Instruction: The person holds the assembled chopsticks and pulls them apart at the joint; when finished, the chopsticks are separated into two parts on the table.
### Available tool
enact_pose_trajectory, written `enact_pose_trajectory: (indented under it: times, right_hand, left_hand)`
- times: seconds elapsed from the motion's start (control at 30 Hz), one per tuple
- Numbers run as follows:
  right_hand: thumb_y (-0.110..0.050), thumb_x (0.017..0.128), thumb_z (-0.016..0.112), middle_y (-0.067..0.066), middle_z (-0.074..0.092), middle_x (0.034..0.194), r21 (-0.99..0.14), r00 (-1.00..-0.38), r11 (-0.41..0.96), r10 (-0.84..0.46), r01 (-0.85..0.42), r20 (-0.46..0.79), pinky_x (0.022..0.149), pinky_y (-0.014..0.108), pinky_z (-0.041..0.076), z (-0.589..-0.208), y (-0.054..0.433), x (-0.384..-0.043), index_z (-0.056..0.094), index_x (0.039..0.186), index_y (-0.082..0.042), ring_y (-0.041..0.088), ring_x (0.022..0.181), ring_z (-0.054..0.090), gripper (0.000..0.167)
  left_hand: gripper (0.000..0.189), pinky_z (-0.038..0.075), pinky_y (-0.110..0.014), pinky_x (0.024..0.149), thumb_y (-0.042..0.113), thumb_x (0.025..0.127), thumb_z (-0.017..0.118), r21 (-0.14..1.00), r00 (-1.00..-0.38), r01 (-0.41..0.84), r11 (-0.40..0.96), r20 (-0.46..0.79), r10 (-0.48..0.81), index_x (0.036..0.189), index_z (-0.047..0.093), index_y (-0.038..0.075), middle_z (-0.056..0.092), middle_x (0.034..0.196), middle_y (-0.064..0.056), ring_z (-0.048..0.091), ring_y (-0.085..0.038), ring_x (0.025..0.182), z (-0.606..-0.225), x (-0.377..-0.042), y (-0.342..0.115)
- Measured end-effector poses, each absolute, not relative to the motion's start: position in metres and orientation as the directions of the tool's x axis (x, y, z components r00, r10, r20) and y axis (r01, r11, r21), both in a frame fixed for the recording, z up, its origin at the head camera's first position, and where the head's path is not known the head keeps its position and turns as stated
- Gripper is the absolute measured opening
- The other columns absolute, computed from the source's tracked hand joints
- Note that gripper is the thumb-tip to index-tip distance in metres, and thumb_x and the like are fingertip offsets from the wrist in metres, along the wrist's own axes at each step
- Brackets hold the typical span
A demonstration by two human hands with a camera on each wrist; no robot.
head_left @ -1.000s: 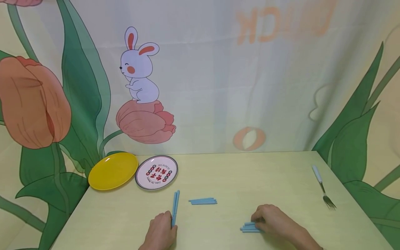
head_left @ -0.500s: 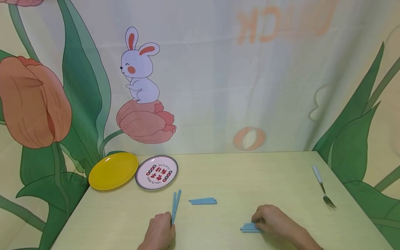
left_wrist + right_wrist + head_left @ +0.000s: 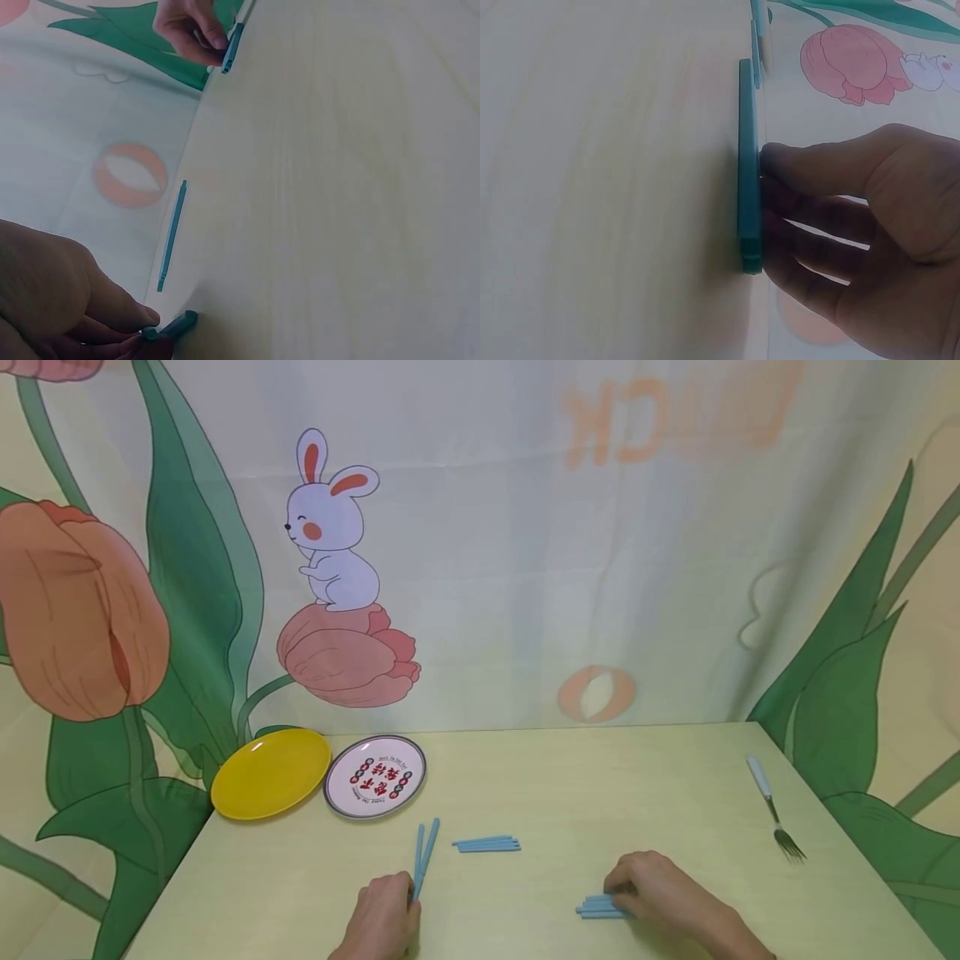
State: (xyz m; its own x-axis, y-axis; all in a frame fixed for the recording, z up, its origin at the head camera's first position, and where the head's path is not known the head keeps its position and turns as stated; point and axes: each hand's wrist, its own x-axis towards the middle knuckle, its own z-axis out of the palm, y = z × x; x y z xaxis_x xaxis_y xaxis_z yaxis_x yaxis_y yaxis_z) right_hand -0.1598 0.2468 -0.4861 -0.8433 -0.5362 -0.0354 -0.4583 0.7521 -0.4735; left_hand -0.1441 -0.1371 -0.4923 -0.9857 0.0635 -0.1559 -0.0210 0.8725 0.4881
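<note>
In the head view my left hand (image 3: pixel 378 916) pinches two thin light-blue sticks (image 3: pixel 423 856) near their lower ends. Their far ends spread apart in a narrow V. My right hand (image 3: pixel 663 893) holds several similar blue sticks (image 3: pixel 597 907) at their right end, low on the table; its fingertips also meet this bundle (image 3: pixel 748 157) in the right wrist view. Between the hands, a little farther back, another small group of blue sticks (image 3: pixel 487 844) lies side by side. The left wrist view shows the left thumb and fingers on the stick ends (image 3: pixel 180 324).
A yellow plate (image 3: pixel 270 774) and a white plate with red print (image 3: pixel 375 777) stand at the back left of the pale table (image 3: pixel 600 793). At the right lies a fork (image 3: pixel 776 810) with a light handle. A printed curtain (image 3: pixel 487 568) hangs behind.
The two sticks in my left hand have fanned apart at their far ends, one tilting right. The left hand has shifted slightly down and left; the right hand has stayed in place.
</note>
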Motion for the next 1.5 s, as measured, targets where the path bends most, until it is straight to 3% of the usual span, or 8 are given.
enact_pose_trajectory:
  times: [0.3, 0.67, 0.97, 1.2, 1.5]
  right_hand:
    - [-0.011, 0.084, 0.073, -0.006, 0.072, 0.090, -0.452, -0.863, 0.765, -0.504, -0.459, 0.025, 0.068, 0.023, 0.052, -0.477, 0.246, -0.161, 0.076, 0.095, -0.009, 0.004, 0.080, 0.063, 0.012]
    - [-0.011, 0.086, 0.071, -0.007, 0.072, 0.090, -0.452, -0.869, 0.757, -0.485, -0.473, 0.097, 0.068, 0.023, 0.052, -0.466, 0.244, -0.168, 0.076, 0.098, -0.010, 0.000, 0.079, 0.060, 0.013]
    - [-0.012, 0.086, 0.072, -0.005, 0.071, 0.091, -0.399, -0.844, 0.746, -0.501, -0.533, 0.191, 0.068, 0.024, 0.051, -0.454, 0.239, -0.171, 0.075, 0.098, -0.011, 0.003, 0.079, 0.060, 0.013]
    - [-0.010, 0.085, 0.073, -0.007, 0.070, 0.093, -0.398, -0.824, 0.721, -0.495, -0.567, 0.276, 0.069, 0.025, 0.052, -0.443, 0.232, -0.172, 0.074, 0.097, -0.014, 0.009, 0.081, 0.062, 0.013]
    - [-0.012, 0.085, 0.073, -0.008, 0.070, 0.096, -0.342, -0.808, 0.737, -0.481, -0.582, 0.340, 0.074, 0.029, 0.054, -0.434, 0.222, -0.177, 0.074, 0.100, -0.015, 0.014, 0.088, 0.064, 0.015]
  left_hand:
    - [0.008, 0.052, -0.036, 0.065, 0.005, 0.082, 0.071, 0.455, -0.994, 0.068, 0.888, -0.044, 0.099, 0.088, 0.068, 0.001, 0.064, 0.077, -0.003, 0.059, -0.016, 0.069, -0.485, -0.151, -0.142]
    - [0.005, 0.051, -0.036, 0.061, 0.003, 0.080, 0.073, 0.341, -0.971, 0.225, 0.913, 0.155, 0.181, 0.084, 0.069, 0.004, 0.061, 0.074, -0.001, 0.060, -0.018, 0.069, -0.471, -0.164, -0.137]
    - [0.006, 0.051, -0.036, 0.062, 0.003, 0.081, 0.072, 0.311, -0.960, 0.258, 0.914, 0.192, 0.206, 0.086, 0.071, 0.007, 0.062, 0.077, -0.001, 0.061, -0.020, 0.071, -0.458, -0.177, -0.127]
    - [0.009, 0.046, -0.029, 0.056, 0.004, 0.081, 0.071, 0.333, -0.946, 0.307, 0.891, 0.210, 0.248, 0.089, 0.074, 0.008, 0.060, 0.076, 0.002, 0.057, -0.015, 0.069, -0.454, -0.187, -0.120]
    - [0.008, 0.045, -0.024, 0.058, 0.006, 0.081, 0.072, 0.279, -0.903, 0.395, 0.875, 0.290, 0.315, 0.087, 0.076, 0.010, 0.062, 0.075, 0.003, 0.058, -0.012, 0.068, -0.450, -0.198, -0.109]
